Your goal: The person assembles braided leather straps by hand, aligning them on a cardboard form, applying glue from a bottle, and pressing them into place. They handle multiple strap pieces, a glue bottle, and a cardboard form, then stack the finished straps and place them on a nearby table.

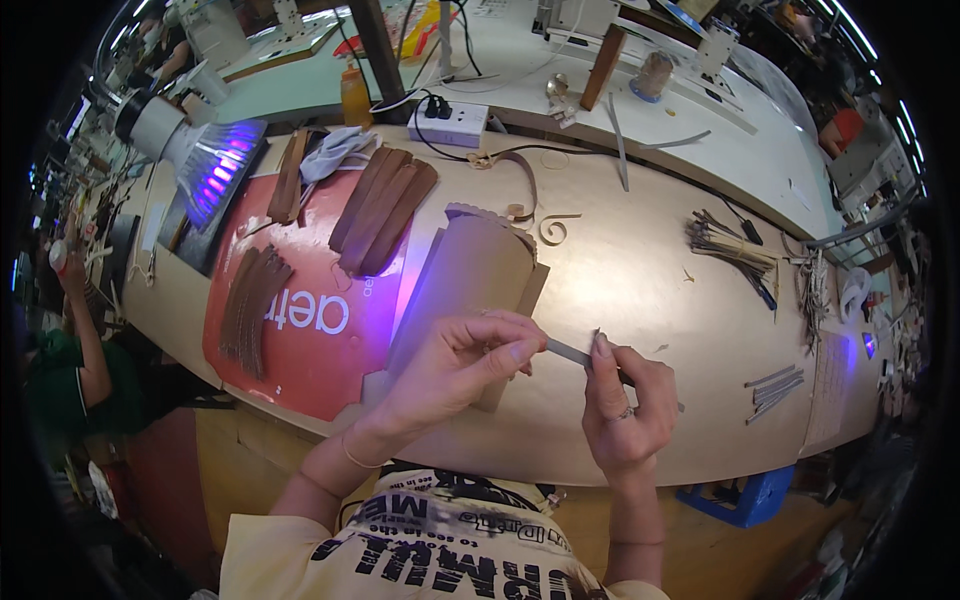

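Between my two hands a narrow grey strip is held above the table. My left hand pinches its left end between thumb and fingers. My right hand, with a ring on one finger, grips the strip farther along, and a short end sticks out past that hand. Something small and dark, too small to name, shows at the right thumb tip. Under and behind my left hand lies a folded brown sheet with a scalloped far edge.
Brown strip bundles lie on a red sheet at left, near a lit lamp. A power strip stands at the back. To the right are thin dark strips and short grey strips. A co-worker's arm shows far left.
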Demonstrator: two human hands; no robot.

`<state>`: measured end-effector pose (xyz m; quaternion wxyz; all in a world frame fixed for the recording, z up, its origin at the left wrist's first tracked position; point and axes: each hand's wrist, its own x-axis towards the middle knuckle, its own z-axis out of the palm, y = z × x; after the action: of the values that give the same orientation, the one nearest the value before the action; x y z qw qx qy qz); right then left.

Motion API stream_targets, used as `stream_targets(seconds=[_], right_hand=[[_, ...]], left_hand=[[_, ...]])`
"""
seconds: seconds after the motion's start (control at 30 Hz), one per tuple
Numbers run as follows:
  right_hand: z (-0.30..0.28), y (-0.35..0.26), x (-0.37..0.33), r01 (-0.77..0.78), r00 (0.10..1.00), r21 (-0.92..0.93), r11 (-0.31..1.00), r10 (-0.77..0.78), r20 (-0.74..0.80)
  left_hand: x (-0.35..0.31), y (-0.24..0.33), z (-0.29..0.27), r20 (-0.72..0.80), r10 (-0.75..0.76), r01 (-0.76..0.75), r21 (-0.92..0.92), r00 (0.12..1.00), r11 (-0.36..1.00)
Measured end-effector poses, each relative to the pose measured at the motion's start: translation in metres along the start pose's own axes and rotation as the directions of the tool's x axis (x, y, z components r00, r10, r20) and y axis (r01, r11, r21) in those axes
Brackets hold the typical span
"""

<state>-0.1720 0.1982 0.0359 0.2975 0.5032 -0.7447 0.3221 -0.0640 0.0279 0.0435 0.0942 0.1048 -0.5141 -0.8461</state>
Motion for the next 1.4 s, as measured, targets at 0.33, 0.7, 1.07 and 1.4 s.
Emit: stream_targets(seconds=[0.33,0.7,1.07,1.4], right_hand=[[-0.002,-0.02,0.014,-0.051,0.999,-0.112,0.992,0.052,0.003],[-0.008,-0.044,0.017,-0.528,0.848,0.384,0.757,0.443,0.293],[-0.006,-0.036,0.012,-0.535,0.833,0.321,0.782,0.422,0.359],[-0.003,-0.034,0.012,-0.531,0.833,0.299,0.793,0.424,0.356]], left_hand=[[-0.002,-0.003,0.005,-0.144,0.386,-0.289,0.443,0.911,0.849],[0.004,-0.021,0.014,0.211,0.733,-0.551,0.794,0.647,0.258],[0.005,-0.018,0.01,0.305,0.696,-0.554,0.817,0.65,0.159],[0.008,-0.024,0.012,0.211,0.692,-0.515,0.815,0.691,0.265]])
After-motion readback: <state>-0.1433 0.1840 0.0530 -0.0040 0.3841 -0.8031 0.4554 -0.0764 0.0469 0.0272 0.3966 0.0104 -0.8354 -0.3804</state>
